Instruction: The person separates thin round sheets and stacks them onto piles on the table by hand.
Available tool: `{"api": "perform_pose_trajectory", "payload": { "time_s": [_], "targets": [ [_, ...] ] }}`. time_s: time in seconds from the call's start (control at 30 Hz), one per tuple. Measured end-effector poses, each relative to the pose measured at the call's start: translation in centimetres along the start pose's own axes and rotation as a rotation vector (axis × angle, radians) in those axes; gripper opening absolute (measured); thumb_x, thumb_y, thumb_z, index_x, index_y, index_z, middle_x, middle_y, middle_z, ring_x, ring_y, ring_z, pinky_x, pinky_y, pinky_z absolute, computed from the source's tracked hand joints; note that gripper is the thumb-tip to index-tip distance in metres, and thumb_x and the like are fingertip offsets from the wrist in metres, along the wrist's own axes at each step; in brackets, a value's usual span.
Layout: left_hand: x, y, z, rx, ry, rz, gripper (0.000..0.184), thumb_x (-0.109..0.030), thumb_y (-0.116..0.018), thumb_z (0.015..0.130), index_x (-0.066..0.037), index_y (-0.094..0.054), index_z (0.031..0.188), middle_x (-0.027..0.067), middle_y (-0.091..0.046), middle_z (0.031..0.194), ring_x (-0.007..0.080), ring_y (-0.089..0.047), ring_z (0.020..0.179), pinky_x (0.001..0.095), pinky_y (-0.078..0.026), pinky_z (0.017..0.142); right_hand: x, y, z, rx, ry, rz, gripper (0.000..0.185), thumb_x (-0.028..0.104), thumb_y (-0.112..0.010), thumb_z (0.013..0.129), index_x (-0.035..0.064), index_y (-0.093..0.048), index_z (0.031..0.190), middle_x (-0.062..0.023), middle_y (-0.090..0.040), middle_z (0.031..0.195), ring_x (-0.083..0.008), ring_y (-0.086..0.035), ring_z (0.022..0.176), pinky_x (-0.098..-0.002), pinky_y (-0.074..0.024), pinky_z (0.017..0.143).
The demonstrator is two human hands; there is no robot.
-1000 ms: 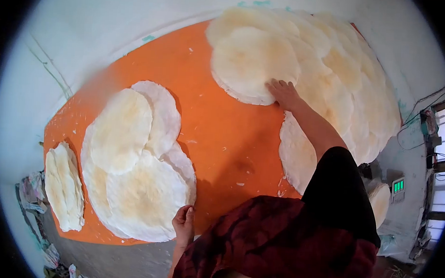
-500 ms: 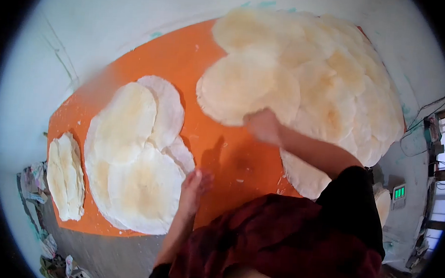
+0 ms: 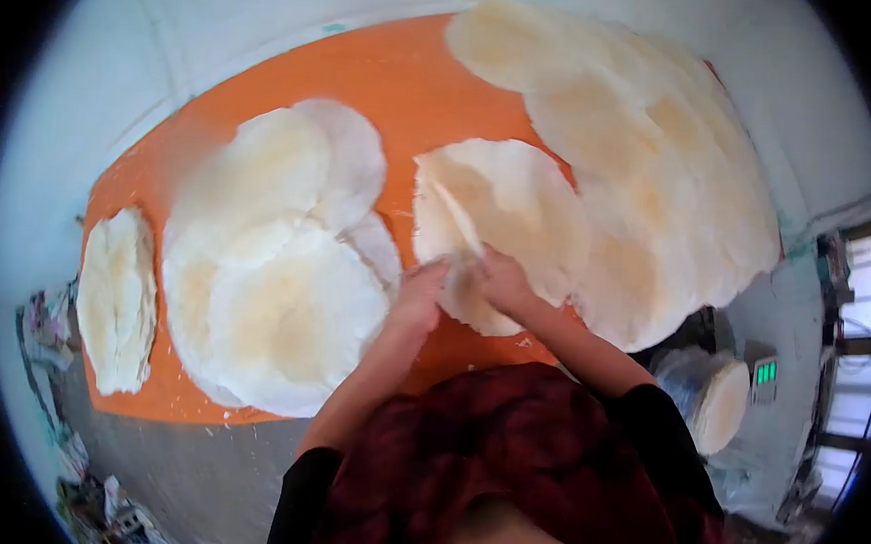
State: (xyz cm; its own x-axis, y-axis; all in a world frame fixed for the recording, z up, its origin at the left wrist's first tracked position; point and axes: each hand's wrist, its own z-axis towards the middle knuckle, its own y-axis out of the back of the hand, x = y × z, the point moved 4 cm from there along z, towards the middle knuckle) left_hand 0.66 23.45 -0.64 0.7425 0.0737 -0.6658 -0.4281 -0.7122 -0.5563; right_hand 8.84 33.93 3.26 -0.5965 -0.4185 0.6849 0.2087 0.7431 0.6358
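Observation:
A single thin round flatbread (image 3: 517,193) lies in front of me, apart from the others on its left side, with a raised fold running up from its near edge. My right hand (image 3: 498,280) is closed on that fold. Close beside it, my left hand (image 3: 423,293) pinches the near left edge, its fingertips partly blurred. To the left, several pale flatbreads overlap in a loose pile (image 3: 288,304). Along the right side spreads a large layer of overlapping flatbreads (image 3: 654,175), browned in patches.
Everything lies on an orange tabletop (image 3: 367,70) against a pale wall. A stack of folded flatbreads (image 3: 116,302) stands at the far left. Right of the table are a scale with a lit green display (image 3: 765,372) and a plastic-wrapped stack of flatbreads (image 3: 721,406).
The flatbread from the large layer's near left side has come toward me and now has a fold. My hands have come together at its near edge; the view has shifted slightly.

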Motion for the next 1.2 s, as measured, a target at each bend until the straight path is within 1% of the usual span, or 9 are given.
{"api": "perform_pose_trajectory", "payload": {
  "time_s": [0.07,0.1,0.2,0.47,0.57,0.77,1.03,1.1,1.2],
  "targets": [
    [0.3,0.7,0.8,-0.015,-0.033,0.066,0.024,-0.011,-0.053,0.081,0.003,-0.054,0.1,0.0104,-0.058,0.095,0.0168,-0.057,0.083,0.0302,-0.046,0.075,-4.4,0.0,1.6,-0.086,0.093,0.234,0.032,0.025,-0.051,0.078,0.0021,-0.053,0.1,-0.0172,-0.058,0.089,-0.0311,-0.053,0.091,-0.0377,-0.0401,0.08],
    [-0.2,0.9,1.1,-0.017,-0.043,0.098,0.024,-0.012,-0.053,0.081,0.003,-0.054,0.1,0.0102,-0.058,0.095,0.0165,-0.057,0.083,0.0301,-0.046,0.075,-6.3,2.1,1.9,-0.381,0.582,-0.233,0.023,0.02,-0.047,0.081,0.0,-0.057,0.088,-0.0138,-0.059,0.079,-0.0288,-0.055,0.077,-0.0352,-0.0432,0.071],
    [-6.6,1.3,-0.5,-0.043,-0.254,0.399,0.02,-0.011,-0.058,0.077,0.003,-0.057,0.091,0.0078,-0.059,0.086,0.0159,-0.054,0.082,0.0288,-0.045,0.071,-4.3,12.5,0.1,-0.178,-0.074,0.488,0.023,0.023,-0.05,0.081,0.0015,-0.058,0.082,-0.0048,-0.057,0.076,-0.0162,-0.054,0.076,-0.0322,-0.0444,0.067],
    [-18.2,15.4,-6.0,-0.045,-0.219,-0.133,0.014,-0.008,-0.051,0.081,0.0,-0.052,0.093,0.0076,-0.056,0.089,0.0182,-0.055,0.081,0.0318,-0.047,0.072,1.8,27.9,0.3,-0.579,0.064,0.256,0.02,0.025,-0.05,0.08,0.0058,-0.049,0.073,-0.0006,-0.047,0.066,-0.011,-0.043,0.057,-0.0249,-0.0371,0.049],
    [-17.8,28.1,-8.2,-0.169,-0.361,0.305,0.023,-0.018,-0.043,0.087,0.0,-0.051,0.1,0.01,-0.057,0.091,0.0219,-0.055,0.084,0.0326,-0.046,0.074,7.0,29.6,0.5,-0.746,0.128,0.161,0.022,0.023,-0.048,0.08,0.0045,-0.047,0.07,-0.0006,-0.046,0.065,-0.0112,-0.043,0.055,-0.0269,-0.0373,0.049],
    [-11.2,38.2,-12.5,-0.41,-0.368,-0.305,0.024,-0.024,-0.038,0.09,-0.004,-0.05,0.096,0.0067,-0.053,0.083,0.0193,-0.054,0.074,0.032,-0.047,0.064,21.0,21.4,1.7,-0.985,0.88,-0.568,0.018,0.017,-0.043,0.075,0.0064,-0.052,0.086,-0.0154,-0.056,0.085,-0.034,-0.052,0.08,-0.0412,-0.0421,0.067],
    [-10.2,34.1,-13.9,-0.638,-0.621,-0.403,0.033,-0.025,-0.039,0.087,0.002,-0.046,0.104,0.0112,-0.053,0.092,0.0246,-0.054,0.081,0.0336,-0.045,0.071,24.6,-3.5,2.5,-0.282,0.996,-0.667,0.014,0.014,-0.043,0.077,0.0091,-0.051,0.087,-0.0086,-0.056,0.081,-0.0266,-0.056,0.078,-0.0415,-0.0446,0.063],
    [-10.9,33.3,-16.9,-0.437,-0.892,0.984,0.041,-0.028,-0.041,0.086,0.005,-0.042,0.111,0.0147,-0.05,0.103,0.027,-0.051,0.09,0.0356,-0.043,0.079,19.9,-9.9,2.2,-0.035,1.001,-0.666,0.041,0.02,-0.045,0.079,0.0108,-0.04,0.119,-0.016,-0.044,0.115,-0.0308,-0.044,0.106,-0.0469,-0.0393,0.081],
    [-11.9,32.1,-18.1,-0.445,-0.743,0.431,0.051,-0.033,-0.044,0.084,0.007,-0.035,0.115,0.018,-0.045,0.111,0.0284,-0.049,0.096,0.0366,-0.042,0.084,14.8,-9.0,0.1,0.137,0.666,-0.591,0.062,0.026,-0.055,0.077,0.0082,-0.027,0.129,-0.0172,-0.027,0.132,-0.0313,-0.027,0.122,-0.0425,-0.0277,0.096]
  ]
}}
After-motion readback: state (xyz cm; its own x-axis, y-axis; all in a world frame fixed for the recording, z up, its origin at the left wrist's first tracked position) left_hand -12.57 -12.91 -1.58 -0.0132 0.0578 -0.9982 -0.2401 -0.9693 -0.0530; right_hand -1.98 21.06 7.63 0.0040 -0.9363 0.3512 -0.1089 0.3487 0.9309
